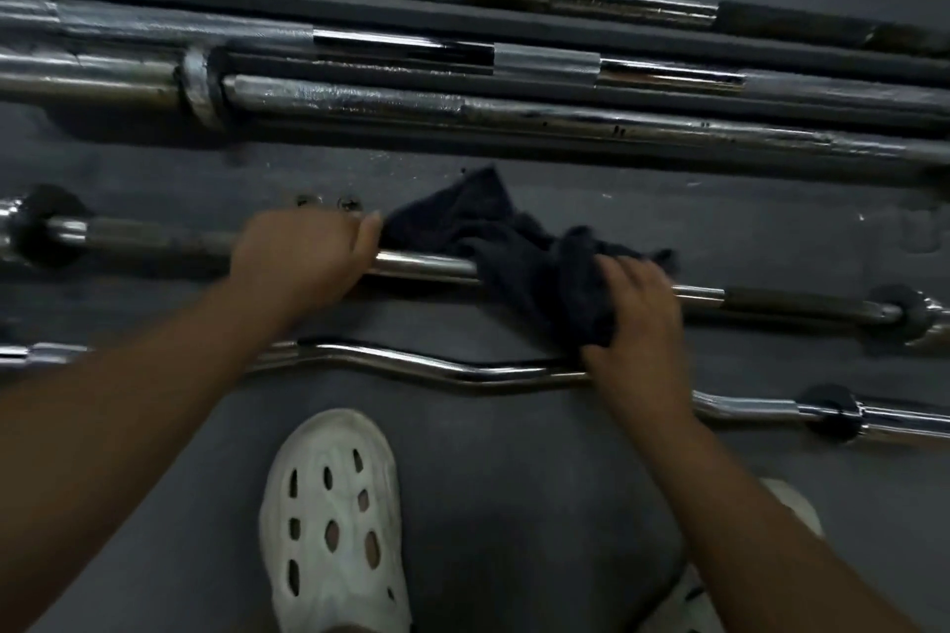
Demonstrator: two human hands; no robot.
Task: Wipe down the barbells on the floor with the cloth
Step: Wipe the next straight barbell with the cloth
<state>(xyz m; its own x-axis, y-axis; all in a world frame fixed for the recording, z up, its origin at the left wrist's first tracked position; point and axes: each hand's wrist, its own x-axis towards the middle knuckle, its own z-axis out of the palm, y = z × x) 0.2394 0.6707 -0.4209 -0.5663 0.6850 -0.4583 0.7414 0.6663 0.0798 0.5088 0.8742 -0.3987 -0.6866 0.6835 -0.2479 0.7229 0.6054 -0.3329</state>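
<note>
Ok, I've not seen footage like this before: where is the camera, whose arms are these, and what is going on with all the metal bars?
There is no machine here. The one picture comes from a camera worn on a person's head, looking down at their own bare arms. The left hand grips a short straight barbell lying on the dark floor. The right hand holds a dark cloth bunched over the same bar, further along. Nearer the person lies a wavy curl bar; beyond lie several longer barbells side by side. The white clog is on the person's foot.
</note>
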